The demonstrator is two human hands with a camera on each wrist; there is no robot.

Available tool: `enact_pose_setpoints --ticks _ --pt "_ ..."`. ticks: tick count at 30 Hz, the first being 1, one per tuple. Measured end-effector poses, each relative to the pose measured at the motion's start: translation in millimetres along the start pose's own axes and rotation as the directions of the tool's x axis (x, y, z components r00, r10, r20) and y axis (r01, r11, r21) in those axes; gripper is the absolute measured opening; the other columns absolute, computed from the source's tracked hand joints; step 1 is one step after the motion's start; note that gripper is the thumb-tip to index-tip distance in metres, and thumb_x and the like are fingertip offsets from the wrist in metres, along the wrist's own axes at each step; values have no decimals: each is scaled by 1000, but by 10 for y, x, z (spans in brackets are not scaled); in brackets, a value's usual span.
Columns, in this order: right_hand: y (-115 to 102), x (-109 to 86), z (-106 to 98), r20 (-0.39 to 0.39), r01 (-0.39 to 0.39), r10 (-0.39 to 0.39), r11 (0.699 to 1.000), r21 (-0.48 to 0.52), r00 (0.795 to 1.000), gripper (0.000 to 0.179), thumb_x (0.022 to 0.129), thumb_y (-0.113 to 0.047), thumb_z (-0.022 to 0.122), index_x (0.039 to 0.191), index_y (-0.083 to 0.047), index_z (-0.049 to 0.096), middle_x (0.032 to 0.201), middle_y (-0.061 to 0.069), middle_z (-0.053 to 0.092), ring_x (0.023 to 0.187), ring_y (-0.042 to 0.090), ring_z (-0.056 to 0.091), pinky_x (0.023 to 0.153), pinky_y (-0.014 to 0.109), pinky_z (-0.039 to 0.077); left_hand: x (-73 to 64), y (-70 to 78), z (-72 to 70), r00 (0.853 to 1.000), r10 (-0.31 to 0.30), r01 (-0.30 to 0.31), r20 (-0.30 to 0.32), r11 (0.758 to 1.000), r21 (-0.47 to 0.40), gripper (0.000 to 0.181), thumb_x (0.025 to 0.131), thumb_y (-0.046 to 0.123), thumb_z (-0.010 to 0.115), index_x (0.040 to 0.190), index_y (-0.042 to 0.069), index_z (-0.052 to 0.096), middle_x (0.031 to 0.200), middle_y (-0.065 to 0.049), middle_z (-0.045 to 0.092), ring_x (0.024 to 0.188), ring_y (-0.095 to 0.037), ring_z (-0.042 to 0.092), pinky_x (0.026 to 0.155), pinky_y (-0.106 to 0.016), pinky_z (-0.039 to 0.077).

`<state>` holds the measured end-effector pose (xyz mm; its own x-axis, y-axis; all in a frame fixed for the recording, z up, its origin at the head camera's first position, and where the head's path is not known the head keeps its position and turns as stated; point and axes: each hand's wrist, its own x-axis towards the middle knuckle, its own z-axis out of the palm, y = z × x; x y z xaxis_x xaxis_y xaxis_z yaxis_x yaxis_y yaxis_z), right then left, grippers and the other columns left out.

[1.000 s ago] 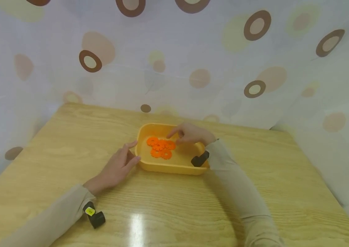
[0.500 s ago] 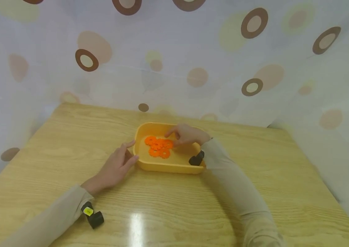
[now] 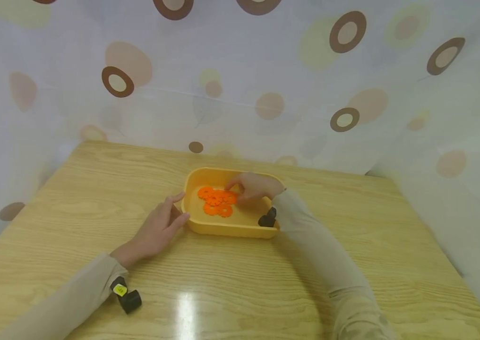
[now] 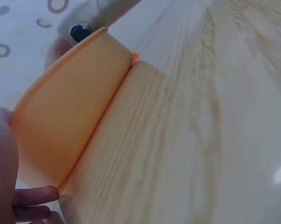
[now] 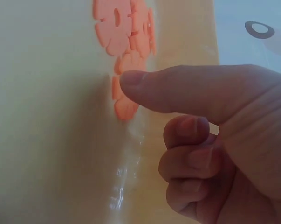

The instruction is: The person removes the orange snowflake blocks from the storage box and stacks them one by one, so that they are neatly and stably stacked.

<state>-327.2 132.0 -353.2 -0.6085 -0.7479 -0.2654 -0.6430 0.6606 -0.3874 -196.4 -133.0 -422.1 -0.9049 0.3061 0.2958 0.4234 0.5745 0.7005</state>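
While touching the tub [image 3: 230,230] at the head frame's centre with a loose, spread left hand [image 3: 158,230], points one digit of an otherwise curled, ungrasping right hand [image 3: 254,185] over orange discs [image 3: 214,201] just left of centre.

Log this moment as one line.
left hand touching yellow tray | right hand inside tray, at orange discs | right-hand grip unclear

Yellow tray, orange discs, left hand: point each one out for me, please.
Yellow tray [image 3: 228,231]: head view, on the outer face of its near wall.
Orange discs [image 3: 215,201]: head view, near the middle of the overlapping cluster.
Left hand [image 3: 155,231]: head view, on the back of the hand.
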Motion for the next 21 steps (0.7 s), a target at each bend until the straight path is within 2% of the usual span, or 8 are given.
enact_pose_setpoints --ticks 3,5,9,14,21 --pt "-9 4 5 7 13 -13 1000 -8 1000 44 79 -1 67 123 2 62 109 15 63 65 10 43 64 22 38 -2 -3 2 1000 1 -1 -2 1000 -2 51 101 26 50 144 5 34 91 -5 58 85 -16 52 80 -37 42" --pt "-13 4 5 12 18 -18 1000 -13 1000 44 79 0 66 123 2 62 111 16 63 64 10 42 64 22 38 -1 -6 5 1000 3 -3 -2 1000 -1 51 101 26 50 144 5 34 91 -5 58 84 -16 52 79 -37 42" --pt "-9 7 11 18 12 -11 1000 -22 1000 45 78 0 66 123 3 61 104 16 61 63 11 40 64 23 37 -1 -9 7 1000 5 -5 -3 1000 -2 51 101 26 50 144 5 33 91 -4 58 84 -16 51 79 -37 42" --pt "4 16 31 5 30 -30 999 -43 1000 45 77 -2 65 122 4 61 119 18 62 74 16 45 74 27 41 0 -14 7 1000 7 -7 -6 1000 5 51 101 27 49 144 6 34 91 -4 58 85 -16 51 79 -37 41" --pt "22 32 68 -25 40 -42 997 -63 999 45 74 -2 64 119 2 63 111 16 62 74 17 45 74 28 40 8 -22 5 1000 0 0 1 1000 5 53 101 29 50 145 6 32 91 -6 58 85 -19 52 80 -37 42"
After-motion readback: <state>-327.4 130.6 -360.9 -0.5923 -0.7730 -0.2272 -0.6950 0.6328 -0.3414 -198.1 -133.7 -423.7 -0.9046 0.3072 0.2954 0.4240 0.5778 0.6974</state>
